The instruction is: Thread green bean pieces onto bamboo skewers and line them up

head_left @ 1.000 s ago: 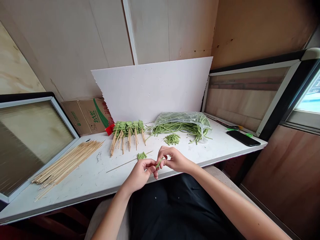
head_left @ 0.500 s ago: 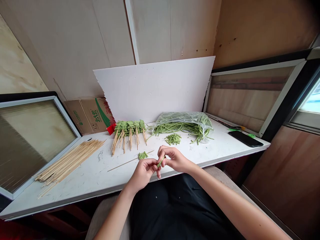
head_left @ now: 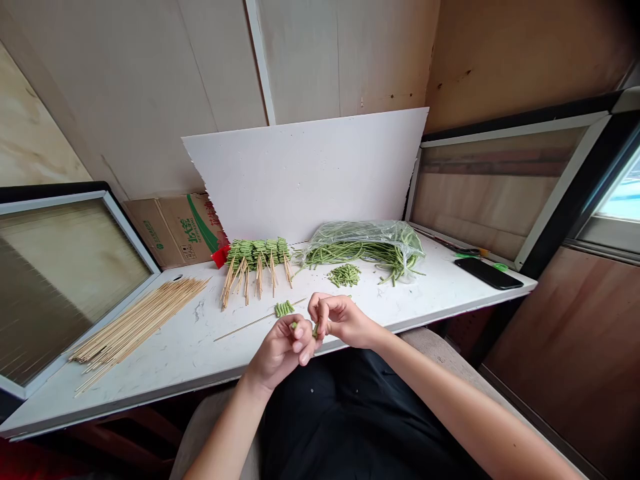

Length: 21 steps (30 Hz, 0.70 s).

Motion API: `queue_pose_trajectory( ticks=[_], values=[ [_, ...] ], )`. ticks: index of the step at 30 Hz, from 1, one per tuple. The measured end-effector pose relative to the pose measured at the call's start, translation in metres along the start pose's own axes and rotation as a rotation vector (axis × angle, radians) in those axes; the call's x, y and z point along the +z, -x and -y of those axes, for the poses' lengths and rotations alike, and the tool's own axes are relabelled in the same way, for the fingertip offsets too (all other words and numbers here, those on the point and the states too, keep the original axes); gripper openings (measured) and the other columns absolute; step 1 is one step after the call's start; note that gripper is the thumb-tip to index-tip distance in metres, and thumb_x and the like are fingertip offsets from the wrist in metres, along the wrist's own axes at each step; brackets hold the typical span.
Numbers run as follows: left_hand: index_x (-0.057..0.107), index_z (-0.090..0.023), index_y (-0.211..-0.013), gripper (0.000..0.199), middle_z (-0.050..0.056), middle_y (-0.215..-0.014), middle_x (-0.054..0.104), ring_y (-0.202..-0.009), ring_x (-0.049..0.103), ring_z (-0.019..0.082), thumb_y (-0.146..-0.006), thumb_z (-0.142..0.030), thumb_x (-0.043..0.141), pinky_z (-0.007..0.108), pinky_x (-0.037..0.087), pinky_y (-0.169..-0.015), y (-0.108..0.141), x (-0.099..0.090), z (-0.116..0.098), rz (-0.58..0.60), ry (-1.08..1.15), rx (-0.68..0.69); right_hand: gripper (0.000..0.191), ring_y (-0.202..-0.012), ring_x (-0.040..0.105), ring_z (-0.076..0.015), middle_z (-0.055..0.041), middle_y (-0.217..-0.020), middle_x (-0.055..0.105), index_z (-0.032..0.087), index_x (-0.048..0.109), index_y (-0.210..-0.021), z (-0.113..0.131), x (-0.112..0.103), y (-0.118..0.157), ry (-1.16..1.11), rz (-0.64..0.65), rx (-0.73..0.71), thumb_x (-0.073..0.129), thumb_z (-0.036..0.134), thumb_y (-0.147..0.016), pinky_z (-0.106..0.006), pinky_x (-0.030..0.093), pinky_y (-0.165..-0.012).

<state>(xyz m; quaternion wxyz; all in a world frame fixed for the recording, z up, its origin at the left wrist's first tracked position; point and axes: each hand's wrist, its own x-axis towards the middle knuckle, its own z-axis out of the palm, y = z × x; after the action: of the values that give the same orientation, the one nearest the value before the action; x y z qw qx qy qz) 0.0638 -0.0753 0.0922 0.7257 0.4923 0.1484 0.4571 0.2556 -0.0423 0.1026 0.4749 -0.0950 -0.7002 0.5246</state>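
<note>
Just over the table's front edge, my left hand (head_left: 277, 350) pinches a short green bean piece (head_left: 294, 325) between thumb and fingers. Close against it, my right hand (head_left: 347, 321) is closed on another bit of green bean (head_left: 315, 330), mostly hidden by the fingertips. Beyond my left hand lies a single bamboo skewer (head_left: 245, 327) with a short row of bean pieces (head_left: 285, 309) near its far end; whether it runs through them I cannot tell. Behind my right hand is a small heap of cut bean pieces (head_left: 344, 275).
Filled bean skewers (head_left: 257, 257) are stacked at the back, by a cardboard box (head_left: 175, 230). A clear bag of long beans (head_left: 365, 247) lies to their right. Bare skewers (head_left: 140, 320) spread on the left. A black phone (head_left: 489, 273) lies at the right.
The bean piece stretched between both hands now shows as separate bits, one in each hand. My left hand has turned with its fingers raised; my right hand has shifted slightly left.
</note>
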Motion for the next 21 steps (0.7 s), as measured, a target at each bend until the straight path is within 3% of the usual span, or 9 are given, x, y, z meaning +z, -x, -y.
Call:
queue_pose_trajectory(
  ticks=[6, 11, 15, 18, 21],
  values=[
    [0.067, -0.015, -0.087, 0.024, -0.001, -0.065, 0.061, -0.055, 0.059, 0.011, -0.093, -0.035, 0.077, 0.026, 0.044, -0.062, 0.002, -0.004, -0.022, -0.056, -0.145, 0.059, 0.024, -0.081, 0.065, -0.0172, -0.0041, -0.088, 0.067, 0.021, 0.078, -0.087, -0.01, -0.016, -0.006, 0.177, -0.106, -0.052, 0.087, 0.043, -0.084, -0.032, 0.053, -0.076],
    [0.064, -0.016, -0.104, 0.024, 0.005, -0.08, 0.074, -0.071, 0.071, 0.017, -0.097, -0.037, 0.073, 0.029, 0.051, -0.075, -0.003, -0.009, -0.024, -0.192, -0.208, 0.032, 0.029, -0.088, 0.069, -0.0219, -0.0087, -0.093, 0.077, 0.021, 0.08, -0.091, -0.027, -0.072, -0.002, 0.639, -0.227, -0.01, 0.08, 0.05, -0.089, -0.032, 0.05, -0.073],
    [0.058, -0.016, -0.109, 0.036, 0.01, -0.089, 0.08, -0.082, 0.077, 0.024, -0.094, -0.043, 0.076, 0.037, 0.053, -0.086, -0.005, -0.004, -0.022, -0.248, -0.251, -0.007, 0.036, -0.073, 0.065, -0.0212, -0.0094, -0.088, 0.079, 0.019, 0.081, -0.085, -0.05, -0.118, 0.01, 0.867, -0.418, 0.159, 0.079, 0.055, -0.086, -0.033, 0.048, -0.066],
    [0.054, -0.018, -0.11, 0.041, 0.012, -0.094, 0.081, -0.087, 0.078, 0.026, -0.093, -0.047, 0.077, 0.038, 0.052, -0.086, -0.006, -0.001, -0.021, -0.266, -0.296, -0.012, 0.035, -0.071, 0.063, -0.0219, -0.0101, -0.088, 0.08, 0.019, 0.082, -0.086, -0.062, -0.136, 0.019, 0.952, -0.434, 0.252, 0.077, 0.053, -0.087, -0.034, 0.047, -0.066],
    [0.055, -0.018, -0.11, 0.039, 0.011, -0.094, 0.08, -0.09, 0.078, 0.026, -0.094, -0.047, 0.076, 0.038, 0.051, -0.087, -0.006, -0.003, -0.019, -0.261, -0.334, -0.004, 0.029, -0.083, 0.066, -0.0258, -0.0113, -0.095, 0.08, 0.019, 0.082, -0.091, -0.069, -0.139, 0.023, 1.013, -0.4, 0.252, 0.071, 0.046, -0.092, -0.036, 0.05, -0.074]
  ],
)
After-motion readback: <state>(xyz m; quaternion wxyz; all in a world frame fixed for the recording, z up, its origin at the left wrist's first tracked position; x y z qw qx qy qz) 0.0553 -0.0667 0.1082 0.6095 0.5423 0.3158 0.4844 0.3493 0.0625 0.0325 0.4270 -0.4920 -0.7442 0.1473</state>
